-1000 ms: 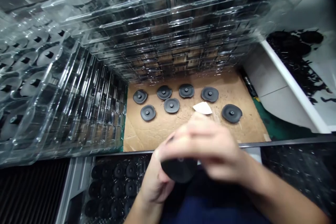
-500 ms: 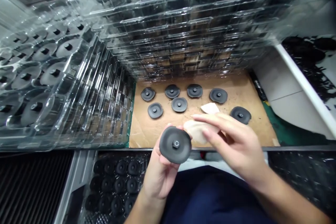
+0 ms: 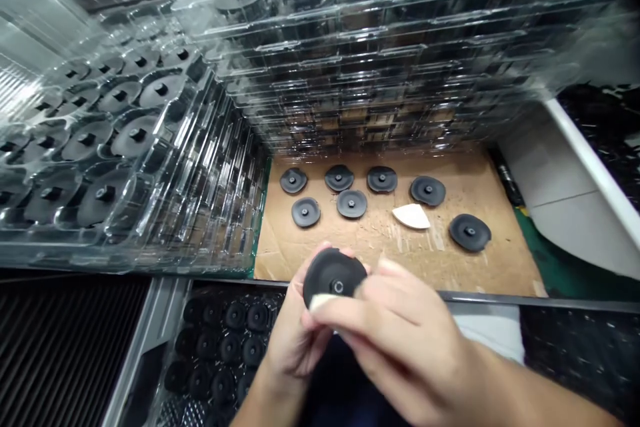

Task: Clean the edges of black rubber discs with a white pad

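My left hand [image 3: 294,340] still clasps the black disc [image 3: 333,273] above the bench's [image 3: 395,255] near edge, while my right hand [image 3: 400,347], fingers pinching a pale pad [image 3: 320,301], has slid from beside it across its lower face.

The blurred right hand [image 3: 400,340] hides the lower edge of the black disc [image 3: 333,273].

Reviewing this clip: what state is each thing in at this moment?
Black round rubber disc: held up in left hand, hub facing camera.
Small pale pad: pinched in right hand, touching that disc's lower edge.
Seven loose black discs: flat on brown cardboard sheet.
White wedge-shaped piece: flat on the cardboard, untouched.
Clear plastic trays: stacked, loaded with discs.
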The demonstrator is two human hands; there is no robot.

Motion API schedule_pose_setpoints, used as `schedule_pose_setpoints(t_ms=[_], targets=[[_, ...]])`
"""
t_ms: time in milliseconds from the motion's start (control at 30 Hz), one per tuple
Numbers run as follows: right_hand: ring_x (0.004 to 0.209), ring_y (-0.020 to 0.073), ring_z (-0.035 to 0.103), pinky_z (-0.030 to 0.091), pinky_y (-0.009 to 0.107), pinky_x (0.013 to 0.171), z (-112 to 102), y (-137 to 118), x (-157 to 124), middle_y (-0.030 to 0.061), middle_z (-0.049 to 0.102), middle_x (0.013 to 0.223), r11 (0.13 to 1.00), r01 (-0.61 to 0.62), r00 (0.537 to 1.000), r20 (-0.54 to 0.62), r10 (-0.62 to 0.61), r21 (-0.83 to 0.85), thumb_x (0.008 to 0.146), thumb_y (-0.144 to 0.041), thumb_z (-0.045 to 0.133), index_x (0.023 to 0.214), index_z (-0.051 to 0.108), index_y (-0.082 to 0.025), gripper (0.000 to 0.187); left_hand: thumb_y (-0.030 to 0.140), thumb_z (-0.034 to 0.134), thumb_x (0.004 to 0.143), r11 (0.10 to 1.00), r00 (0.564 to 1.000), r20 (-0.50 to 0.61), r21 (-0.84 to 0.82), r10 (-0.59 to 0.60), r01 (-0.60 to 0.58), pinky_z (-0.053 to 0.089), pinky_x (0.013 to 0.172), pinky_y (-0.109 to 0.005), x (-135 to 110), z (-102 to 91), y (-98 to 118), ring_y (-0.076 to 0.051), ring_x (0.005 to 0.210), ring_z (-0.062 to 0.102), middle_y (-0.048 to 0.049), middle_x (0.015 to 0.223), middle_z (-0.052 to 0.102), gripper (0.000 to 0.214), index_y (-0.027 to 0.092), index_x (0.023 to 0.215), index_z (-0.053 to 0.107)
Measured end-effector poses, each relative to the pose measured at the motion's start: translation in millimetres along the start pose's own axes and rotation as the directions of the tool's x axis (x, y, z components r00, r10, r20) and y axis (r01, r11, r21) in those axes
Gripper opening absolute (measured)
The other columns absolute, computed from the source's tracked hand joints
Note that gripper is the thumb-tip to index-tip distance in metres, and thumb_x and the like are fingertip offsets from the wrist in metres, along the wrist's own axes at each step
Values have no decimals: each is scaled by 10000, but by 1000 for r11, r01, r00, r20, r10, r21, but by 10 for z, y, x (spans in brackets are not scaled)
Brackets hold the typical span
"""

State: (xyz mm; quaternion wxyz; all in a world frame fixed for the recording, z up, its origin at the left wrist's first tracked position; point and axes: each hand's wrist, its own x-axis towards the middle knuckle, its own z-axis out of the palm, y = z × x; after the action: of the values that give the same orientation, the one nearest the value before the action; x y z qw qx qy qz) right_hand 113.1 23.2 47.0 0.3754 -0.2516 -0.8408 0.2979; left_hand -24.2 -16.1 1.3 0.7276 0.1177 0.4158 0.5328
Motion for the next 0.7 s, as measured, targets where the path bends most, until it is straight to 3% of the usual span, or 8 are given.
schedule_pose_setpoints(t_ms=[100,200,267,400,500,567,633,700], targets=[[636,120,543,406,254,593,-155,102,-190,7,646,752,976,-203,978,69,198,79,881,-112,463,1011,610,-185,209,255,845,505,986,996,82,-167,23,-9,514,864,-274,19,-48,-4,-191,932,664,-1,1041,706,539,278,1015,671],[802,126,617,471,224,692,-196,359,-316,0,682,931,876,-449,887,-29,460,177,902,-201,492,1000,629,-244,174,271,807,577,961,990,139,-275,8,31,515,857,-255,17,-34,-30,-185,966,659,-8,1057,709,470,265,1028,673],[894,152,630,497,242,746,-89,585,-355,16,682,999,832,-519,842,-51,537,194,916,-260,469,1031,633,-241,201,337,792,580,948,984,176,-313,-6,62,520,861,-287,5,8,-42,-211,965,663,-13,1064,706,485,267,1044,668],[855,196,641,519,335,765,310,970,-412,54,682,920,837,-536,844,90,529,107,868,-258,509,982,682,-208,213,372,770,592,937,981,188,-334,-39,101,517,870,-306,-18,61,-47,-231,962,666,-15,1052,708,435,258,1004,688],[1018,246,581,479,428,863,476,1046,-483,113,596,1115,845,-531,848,46,529,62,846,-243,506,1032,669,-194,253,473,696,644,931,974,219,-340,-62,136,515,875,-333,-28,46,-58,-253,996,653,-29,1068,701,456,265,1050,670],[1112,254,525,443,447,922,446,995,-539,132,533,1206,849,-526,850,8,526,58,868,-240,464,1097,633,-187,290,541,615,694,942,973,225,-311,-57,127,526,847,-355,-34,31,-82,-262,984,658,-35,1098,684,518,302,1153,605],[1063,227,556,467,403,898,343,903,-596,113,577,1137,853,-518,855,8,518,73,890,-231,434,1100,622,-196,284,562,564,730,982,987,161,-188,22,8,526,835,-385,-37,19,-122,-255,933,675,-42,1133,657,580,349,1265,491],[953,195,606,511,333,812,233,798,-659,82,634,1013,849,-520,854,19,521,93,900,-221,436,1067,628,-207,255,473,619,742,967,970,100,109,220,-230,477,911,-416,-28,5,-165,-251,984,646,-52,1172,621,673,380,1351,347]])
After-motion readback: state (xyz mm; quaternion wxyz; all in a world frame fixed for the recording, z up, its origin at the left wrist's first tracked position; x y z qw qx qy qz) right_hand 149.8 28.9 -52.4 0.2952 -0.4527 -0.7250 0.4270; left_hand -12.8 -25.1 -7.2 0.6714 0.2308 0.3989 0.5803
